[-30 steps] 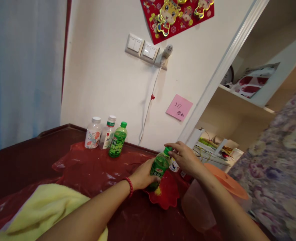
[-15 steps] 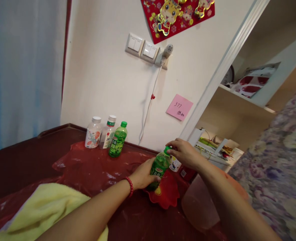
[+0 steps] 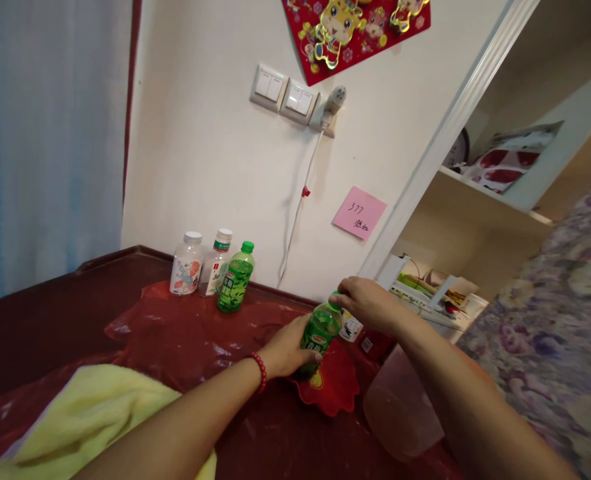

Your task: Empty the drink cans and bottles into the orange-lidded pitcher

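Note:
A green drink bottle [image 3: 320, 331] leans slightly to the right over a red flower-shaped tray [image 3: 331, 390]. My left hand [image 3: 291, 347], below a red bead bracelet [image 3: 259, 371], is wrapped round the bottle's body. With its fingers closed on the green bottle cap [image 3: 334, 300], my right hand [image 3: 361, 300] covers much of the cap. Whether the bottle's base touches the tray I cannot tell. Behind my right hand stands a partly hidden white patterned container [image 3: 350, 327].
By the wall stand a second green bottle [image 3: 236, 279] and two clear white-capped bottles [image 3: 186, 265]. A yellow cloth [image 3: 95, 413] lies at the front left. A translucent plastic bin [image 3: 400, 407] is under my right forearm, with shelves [image 3: 495, 193] beyond.
My right hand has turned slightly over the cap, and its fingers now hide more of it. My left hand and the bottle have hardly moved.

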### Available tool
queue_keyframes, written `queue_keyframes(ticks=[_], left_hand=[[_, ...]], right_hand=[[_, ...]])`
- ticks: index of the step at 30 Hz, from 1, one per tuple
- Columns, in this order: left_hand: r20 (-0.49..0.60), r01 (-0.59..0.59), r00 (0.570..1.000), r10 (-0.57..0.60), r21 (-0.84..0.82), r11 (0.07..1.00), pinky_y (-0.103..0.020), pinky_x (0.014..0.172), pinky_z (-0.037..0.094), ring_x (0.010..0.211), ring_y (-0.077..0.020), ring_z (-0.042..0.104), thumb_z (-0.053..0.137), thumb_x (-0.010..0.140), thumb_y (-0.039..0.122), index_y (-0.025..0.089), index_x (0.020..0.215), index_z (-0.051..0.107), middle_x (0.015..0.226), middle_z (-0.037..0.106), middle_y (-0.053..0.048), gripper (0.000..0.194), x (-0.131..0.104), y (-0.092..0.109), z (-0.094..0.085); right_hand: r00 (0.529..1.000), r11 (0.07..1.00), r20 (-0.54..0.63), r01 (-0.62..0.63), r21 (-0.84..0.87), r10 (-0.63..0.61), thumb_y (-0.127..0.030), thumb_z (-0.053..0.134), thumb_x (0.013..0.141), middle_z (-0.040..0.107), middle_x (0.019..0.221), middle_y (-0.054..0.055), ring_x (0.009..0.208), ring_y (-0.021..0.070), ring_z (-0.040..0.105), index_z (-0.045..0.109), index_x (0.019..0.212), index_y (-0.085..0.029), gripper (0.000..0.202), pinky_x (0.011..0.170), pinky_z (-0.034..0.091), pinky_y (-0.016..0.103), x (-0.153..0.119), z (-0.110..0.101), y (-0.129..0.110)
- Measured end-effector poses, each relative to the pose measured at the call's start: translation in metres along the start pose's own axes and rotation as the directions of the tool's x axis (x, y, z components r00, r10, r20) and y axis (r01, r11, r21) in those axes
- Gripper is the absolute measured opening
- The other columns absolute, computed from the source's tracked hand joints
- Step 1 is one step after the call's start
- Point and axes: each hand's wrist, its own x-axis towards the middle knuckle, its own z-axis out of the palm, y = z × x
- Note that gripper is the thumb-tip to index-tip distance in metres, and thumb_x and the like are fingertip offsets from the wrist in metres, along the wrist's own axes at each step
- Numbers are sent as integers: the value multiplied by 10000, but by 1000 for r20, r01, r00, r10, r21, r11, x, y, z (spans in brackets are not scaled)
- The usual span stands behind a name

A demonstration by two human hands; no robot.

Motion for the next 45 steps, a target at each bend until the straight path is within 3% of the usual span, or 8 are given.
queue_keyframes(ticks=[12,19,23,25,31,36,39,45], left_hand=[[6,-10,1000,10,-4,1000,-534,1293,375,1493,-386,555,856,730,163,222,1550,563,1614,600,-155,873,2,0,0],[3,-24,1000,25,-17,1000,-513,1289,383,1500,-381,546,854,733,147,197,1541,569,1608,606,-156,858,1,2,-1],[0,-19,1000,19,-23,1000,-504,1275,400,1483,-369,562,854,731,144,207,1544,562,1595,617,-147,867,1,-1,1],[1,-20,1000,20,-21,1000,-505,1277,399,1480,-368,565,855,730,148,210,1536,569,1594,619,-147,857,1,-1,1],[6,-5,1000,5,-14,1000,-513,1292,381,1494,-371,555,845,727,138,197,1547,558,1609,604,-158,871,2,0,1],[-6,-8,1000,8,-22,1000,-507,1290,386,1503,-374,547,840,722,136,188,1557,554,1611,599,-166,884,2,0,1],[-13,-7,1000,6,-22,1000,-505,1281,398,1492,-379,557,846,717,139,185,1549,566,1597,612,-166,879,1,0,1],[3,-17,1000,17,-31,999,-538,1300,369,1501,-383,547,848,721,145,212,1555,561,1616,597,-160,885,2,-1,1]], right_hand=[[985,984,-38,-172,-40,171,-680,520,1082,745,942,162,929,344,704,770,956,-198,558,754,442,380,-10,1,-9],[997,989,-11,-80,128,82,-387,544,1120,733,1302,105,1169,242,691,687,1471,-213,417,970,499,314,-14,-13,-1],[999,994,25,-42,102,40,-204,647,1036,751,1226,77,1094,201,702,783,1272,-196,273,934,482,256,-9,-7,-2],[997,996,11,-76,56,76,-285,631,1071,764,1106,108,1039,244,710,793,1140,-155,219,886,484,300,-7,0,-5],[978,978,-35,-205,-42,204,-654,422,1129,748,1029,211,1041,402,705,796,1099,-127,647,866,483,441,-11,5,-12],[997,996,9,-73,52,73,-316,563,1109,696,1370,89,1177,202,679,688,1473,-222,396,972,474,255,-13,-6,-4],[999,998,4,-50,39,50,-228,603,1063,717,1298,83,1143,180,681,772,1322,-208,310,960,459,221,-10,-3,-3],[973,970,-95,-220,-100,211,-641,472,1115,738,956,189,976,341,710,792,1009,-141,602,830,479,387,-8,12,-13]])
